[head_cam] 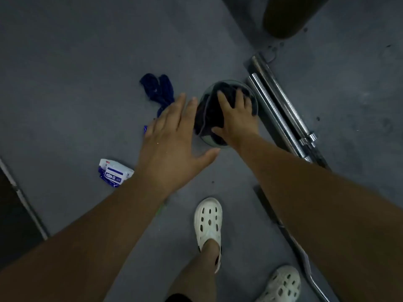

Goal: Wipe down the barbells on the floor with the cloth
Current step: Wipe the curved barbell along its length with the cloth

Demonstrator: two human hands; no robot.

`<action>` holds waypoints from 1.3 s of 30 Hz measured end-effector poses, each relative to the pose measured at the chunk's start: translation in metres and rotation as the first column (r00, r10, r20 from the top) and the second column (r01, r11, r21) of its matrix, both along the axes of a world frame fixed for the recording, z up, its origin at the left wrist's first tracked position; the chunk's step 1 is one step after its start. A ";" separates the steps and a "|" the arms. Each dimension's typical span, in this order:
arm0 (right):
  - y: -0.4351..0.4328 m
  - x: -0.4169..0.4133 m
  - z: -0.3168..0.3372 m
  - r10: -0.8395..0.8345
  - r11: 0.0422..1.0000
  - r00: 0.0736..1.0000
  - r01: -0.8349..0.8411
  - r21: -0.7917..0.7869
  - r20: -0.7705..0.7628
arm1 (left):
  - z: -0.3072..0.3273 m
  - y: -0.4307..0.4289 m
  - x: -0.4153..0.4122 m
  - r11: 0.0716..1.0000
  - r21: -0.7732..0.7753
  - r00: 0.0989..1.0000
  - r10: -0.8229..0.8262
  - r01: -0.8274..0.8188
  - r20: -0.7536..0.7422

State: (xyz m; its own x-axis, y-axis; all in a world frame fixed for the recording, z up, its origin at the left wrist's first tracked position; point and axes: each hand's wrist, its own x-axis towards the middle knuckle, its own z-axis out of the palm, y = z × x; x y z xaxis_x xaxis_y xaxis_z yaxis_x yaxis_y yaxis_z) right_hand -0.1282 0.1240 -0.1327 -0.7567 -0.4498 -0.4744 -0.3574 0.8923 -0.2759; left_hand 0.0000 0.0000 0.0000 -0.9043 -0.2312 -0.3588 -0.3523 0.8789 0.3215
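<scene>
Stands on the grey floor in pale footwear, one clog planted dead centre, a second clog off to the right at the bottom edge. Just right of the feet, a thin curved bar flat on the floor, its upper length hidden under the right forearm. Stretches both bare arms forward and down. Holds the left hand flat, fingers straight and fanned, thumb thrown wide, gripping nothing; can't tell whether those fingertips reach the bowl. On the floor just left of that wrist, a white-and-blue wipes pack. Further out, clamps the right hand onto the dark cloth, fingers spread and bent down over the top, thumb hooked on the near side. Cloth bundled inside a glass bowl sitting on the floor, nowhere near metal yet. Past the left fingertips, a blue rag crumpled on the floor, apart from the bowl. Just right of the bowl, two chrome barbells lying side by side, running diagonally, untouched by hand or cloth. Farthest off, top right, a dark rounded cylinder, too dim to identify.
</scene>
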 end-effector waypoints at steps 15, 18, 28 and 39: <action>0.136 0.105 0.205 -0.441 0.851 0.887 0.365 -0.377 -0.138 | 0.110 0.059 -0.005 0.958 0.060 0.959 -0.277 0.280 -0.057; 0.179 0.128 0.254 -0.511 0.815 0.844 0.416 -0.403 -0.163 | 0.151 0.097 -0.008 0.909 0.041 0.908 -0.411 0.415 -0.087; 0.360 0.272 0.366 -0.830 0.538 0.502 0.608 -0.584 -0.242 | 0.256 0.305 0.046 0.555 -0.111 0.528 -0.825 0.825 -0.199; 0.525 0.504 0.417 -0.951 0.246 0.070 0.760 -0.602 -0.300 | 0.277 0.559 0.213 0.053 -0.068 0.034 -0.969 0.996 -0.246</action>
State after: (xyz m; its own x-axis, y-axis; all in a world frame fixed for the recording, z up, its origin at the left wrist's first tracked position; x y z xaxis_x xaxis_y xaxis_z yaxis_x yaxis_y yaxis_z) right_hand 0.3754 0.6489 0.2844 -0.7014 0.6976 0.1463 0.4750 0.6105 -0.6338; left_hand 0.2134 0.5592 0.2769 -0.2897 0.9509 -0.1089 0.8890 0.3094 0.3374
